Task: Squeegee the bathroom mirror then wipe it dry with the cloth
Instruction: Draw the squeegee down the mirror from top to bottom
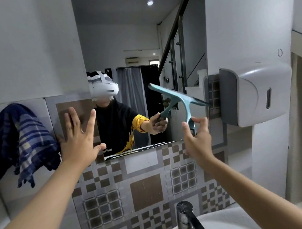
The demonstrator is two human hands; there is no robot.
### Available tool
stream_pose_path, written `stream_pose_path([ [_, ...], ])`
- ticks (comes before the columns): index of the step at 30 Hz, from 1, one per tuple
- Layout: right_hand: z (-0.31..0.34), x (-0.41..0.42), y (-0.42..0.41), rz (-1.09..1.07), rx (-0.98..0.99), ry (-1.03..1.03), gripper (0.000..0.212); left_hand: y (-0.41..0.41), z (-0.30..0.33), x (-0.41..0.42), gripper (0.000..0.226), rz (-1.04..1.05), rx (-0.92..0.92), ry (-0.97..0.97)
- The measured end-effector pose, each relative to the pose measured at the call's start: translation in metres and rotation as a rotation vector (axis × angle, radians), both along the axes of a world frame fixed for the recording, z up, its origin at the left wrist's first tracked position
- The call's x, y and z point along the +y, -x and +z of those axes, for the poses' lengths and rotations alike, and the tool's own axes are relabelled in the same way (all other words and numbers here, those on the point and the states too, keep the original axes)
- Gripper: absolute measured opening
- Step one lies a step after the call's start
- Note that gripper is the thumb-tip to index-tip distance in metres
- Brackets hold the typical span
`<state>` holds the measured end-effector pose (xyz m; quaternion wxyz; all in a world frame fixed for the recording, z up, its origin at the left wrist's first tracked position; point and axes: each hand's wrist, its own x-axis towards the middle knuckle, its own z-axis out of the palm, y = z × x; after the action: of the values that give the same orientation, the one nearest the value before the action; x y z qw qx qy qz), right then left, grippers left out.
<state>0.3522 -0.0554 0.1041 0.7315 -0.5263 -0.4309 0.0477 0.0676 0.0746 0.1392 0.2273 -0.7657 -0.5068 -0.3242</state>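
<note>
Two hands are up at the mirror [140, 59], and the squeegee step looks to be in hand. The right hand [197, 139] has its grip closed on the lower end of the teal squeegee [180, 100], thumb and fingers pinched round the handle; the blade sits tilted across the right side of the glass, its right tip at the mirror's right edge, near the wall dispenser [252, 96]. Whether the rubber is truly pressed on the glass I cannot tell. The left hand [80, 136] is spread wide open and holds nothing, its palm flat by the mirror's left edge, apparently steadying against the tiled wall [145, 189].

The cloth [19, 141], blue and checked, hangs on the wall well left of the mirror, just beside the left hand, untouched so far as can be seen. Streaks of water show along the mirror's bottom edge, so drying seems some way off.

The next move likely calls for squaring the blade to the glass and drawing it in an even stroke to the lower edge, above the tap [189, 222].
</note>
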Motion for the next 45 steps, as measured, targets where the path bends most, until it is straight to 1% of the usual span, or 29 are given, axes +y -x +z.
stream_pose_path([
  [2,0.003,0.002,0.024,0.081,0.096,-0.009,0.020,0.001,-0.003,0.001,0.116,-0.017,0.001,-0.014],
  [4,0.006,0.005,0.048,0.129,0.159,-0.026,0.022,0.003,-0.010,0.002,0.108,-0.039,0.002,-0.030],
  [6,0.008,0.008,0.070,0.154,0.200,-0.062,0.023,0.006,-0.018,0.002,0.100,-0.065,0.006,-0.043],
  [8,0.007,0.012,0.088,0.169,0.201,-0.086,0.024,0.008,-0.026,0.004,0.099,-0.085,0.017,-0.050],
  [12,-0.003,0.022,0.122,0.209,0.068,-0.083,0.025,0.011,-0.035,0.005,0.103,-0.078,0.028,-0.053],
  [18,-0.023,0.032,0.147,0.112,-0.226,-0.129,0.030,0.009,-0.040,0.000,0.102,-0.092,-0.018,-0.044],
  [21,-0.026,0.030,0.135,0.093,-0.320,-0.107,0.030,0.010,-0.046,0.001,0.096,-0.096,-0.019,-0.052],
  [27,-0.023,0.024,0.087,-0.002,-0.582,-0.097,0.031,0.010,-0.054,0.006,0.090,-0.124,-0.054,-0.033],
  [33,-0.009,0.019,0.045,-0.070,-0.762,-0.040,0.040,0.012,-0.057,0.009,0.082,-0.135,-0.039,-0.058],
  [37,-0.002,0.015,0.019,-0.126,-0.848,-0.016,0.038,0.015,-0.057,0.011,0.084,-0.122,-0.002,-0.081],
  [41,0.001,0.008,-0.007,-0.189,-0.871,0.007,0.036,0.018,-0.057,0.011,0.083,-0.130,0.024,-0.098],
  [45,-0.003,-0.002,-0.038,-0.206,-0.892,0.025,0.036,0.019,-0.056,0.011,0.079,-0.131,0.057,-0.112],
])
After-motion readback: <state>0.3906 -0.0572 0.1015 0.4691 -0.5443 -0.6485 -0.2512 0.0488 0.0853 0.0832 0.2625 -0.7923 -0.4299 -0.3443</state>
